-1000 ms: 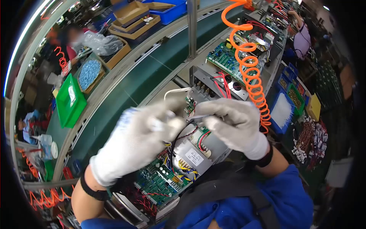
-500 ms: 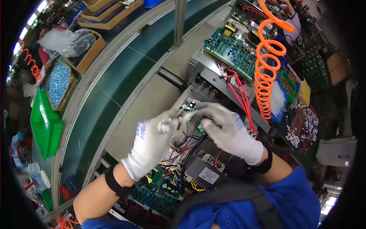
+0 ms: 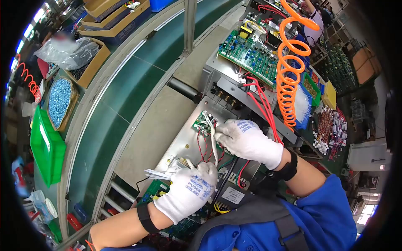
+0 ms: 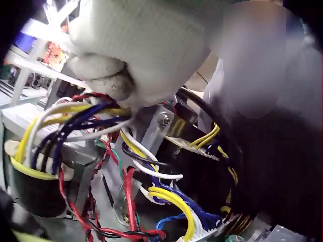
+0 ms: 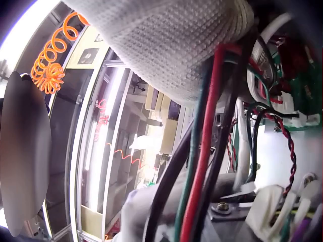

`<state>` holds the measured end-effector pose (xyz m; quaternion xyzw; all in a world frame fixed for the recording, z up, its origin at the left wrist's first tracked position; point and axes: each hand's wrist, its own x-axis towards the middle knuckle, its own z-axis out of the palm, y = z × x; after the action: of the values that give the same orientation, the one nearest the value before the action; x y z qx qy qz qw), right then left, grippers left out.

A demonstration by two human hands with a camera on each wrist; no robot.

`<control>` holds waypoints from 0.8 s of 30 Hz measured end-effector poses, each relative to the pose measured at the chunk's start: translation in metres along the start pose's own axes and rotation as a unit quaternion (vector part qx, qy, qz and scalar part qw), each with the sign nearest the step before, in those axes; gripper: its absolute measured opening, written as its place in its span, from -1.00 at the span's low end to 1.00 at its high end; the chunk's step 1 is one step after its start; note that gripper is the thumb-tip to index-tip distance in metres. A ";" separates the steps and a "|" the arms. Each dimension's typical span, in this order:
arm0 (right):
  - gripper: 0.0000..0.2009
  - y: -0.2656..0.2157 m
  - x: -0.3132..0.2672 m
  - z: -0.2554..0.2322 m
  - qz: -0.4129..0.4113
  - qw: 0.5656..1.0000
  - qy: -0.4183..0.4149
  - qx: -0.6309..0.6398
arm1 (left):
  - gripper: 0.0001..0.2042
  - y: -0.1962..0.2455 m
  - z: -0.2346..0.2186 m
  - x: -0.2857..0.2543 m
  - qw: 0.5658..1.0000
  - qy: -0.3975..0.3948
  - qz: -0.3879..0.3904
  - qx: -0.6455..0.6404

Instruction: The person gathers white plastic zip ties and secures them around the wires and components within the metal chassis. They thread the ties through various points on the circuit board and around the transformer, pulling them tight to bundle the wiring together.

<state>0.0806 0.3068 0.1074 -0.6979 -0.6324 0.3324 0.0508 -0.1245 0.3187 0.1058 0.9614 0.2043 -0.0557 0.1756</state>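
My gloved left hand [image 3: 193, 189] grips a bundle of white cable ties [image 3: 157, 173], whose ends stick out to its left. Its fingertips lie at the lower end of a white cable [image 3: 214, 144]. In the left wrist view its curled fingers [image 4: 108, 80] are over yellow, blue and white wires [image 4: 60, 118]. My gloved right hand [image 3: 245, 137] bends its fingers at the upper part of the white cable, beside a small green circuit board [image 3: 199, 123]. Red, green and black wires [image 5: 207, 131] cross in front of it in the right wrist view; its fingertips are largely hidden there.
A labelled transformer [image 3: 228, 198] sits in the chassis near my body. Beyond the right hand are red leads [image 3: 264, 106], another unit's green board [image 3: 247, 56] and a hanging orange coiled hose [image 3: 289, 79]. A green bin [image 3: 47, 146] stands across the conveyor [image 3: 138, 67].
My hands were close together over the chassis, working on a thin strip. The left has moved down toward my body and the right stays near the small board. The view has shifted.
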 end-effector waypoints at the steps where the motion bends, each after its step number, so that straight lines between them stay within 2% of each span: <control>1: -0.74 -0.001 -0.001 -0.002 -0.013 0.998 -0.020 0.062 | -0.79 -0.001 -0.002 0.001 1.000 -0.003 -0.002 0.002; 3: -0.74 -0.006 -0.003 0.002 -0.006 0.996 -0.015 0.085 | -0.81 -0.004 -0.006 0.005 0.999 -0.043 -0.001 0.025; 4: -0.71 -0.008 -0.003 0.004 -0.019 0.999 -0.009 0.043 | -0.77 -0.011 -0.004 0.005 0.998 -0.016 0.005 -0.058; 5: -0.68 -0.008 -0.002 0.005 -0.031 1.000 -0.003 0.001 | -0.77 -0.015 -0.002 0.005 0.998 -0.023 0.006 -0.053; 8: -0.72 -0.002 0.001 0.011 -0.032 0.999 -0.010 -0.004 | -0.69 -0.016 -0.012 0.003 0.982 0.043 0.000 -0.182; 9: -0.75 -0.001 0.001 0.011 -0.039 0.999 -0.013 -0.006 | -0.69 -0.018 -0.020 -0.001 0.983 0.038 -0.001 -0.180; 11: -0.75 0.005 0.004 0.015 -0.054 0.999 0.004 0.001 | -0.79 -0.024 -0.047 -0.003 0.992 0.082 -0.054 -0.080; 13: -0.75 0.007 0.003 0.019 -0.066 0.998 0.016 0.010 | -0.81 -0.037 -0.063 -0.001 0.979 0.069 -0.178 -0.077; 14: -0.76 0.007 0.003 0.020 -0.075 0.997 0.028 0.016 | -0.83 -0.051 -0.057 0.004 0.981 0.079 -0.176 -0.014; 15: -0.77 0.007 0.004 0.019 -0.085 0.995 0.041 0.020 | -0.84 -0.066 -0.048 0.012 0.986 0.084 -0.145 -0.022; 17: -0.81 0.012 0.002 0.015 -0.116 0.992 0.047 0.009 | -0.82 -0.069 -0.032 0.030 0.990 0.055 -0.122 -0.047; 19: -0.77 0.017 -0.001 0.013 -0.167 0.983 0.063 0.036 | -0.86 -0.062 -0.030 0.052 0.974 -0.116 -0.131 -0.144; 20: -0.80 0.011 -0.003 0.005 -0.137 0.989 0.048 0.032 | -0.90 -0.065 -0.016 0.059 0.961 -0.097 -0.116 -0.231; 21: -0.80 0.011 -0.002 0.007 -0.133 0.989 0.049 0.030 | -0.90 -0.068 -0.006 0.061 0.961 -0.096 -0.112 -0.232; 23: -0.83 0.007 0.000 0.009 -0.088 0.996 0.034 -0.006 | -0.82 -0.069 0.001 0.064 0.918 -0.054 -0.136 -0.370; 24: -0.84 0.003 0.000 0.004 -0.051 0.998 -0.008 -0.039 | -0.82 -0.066 0.003 0.062 0.912 -0.055 -0.146 -0.378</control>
<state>0.0809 0.3053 0.1033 -0.6634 -0.6798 0.3105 0.0355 -0.0951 0.3973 0.0714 0.7778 0.3386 -0.0518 0.5270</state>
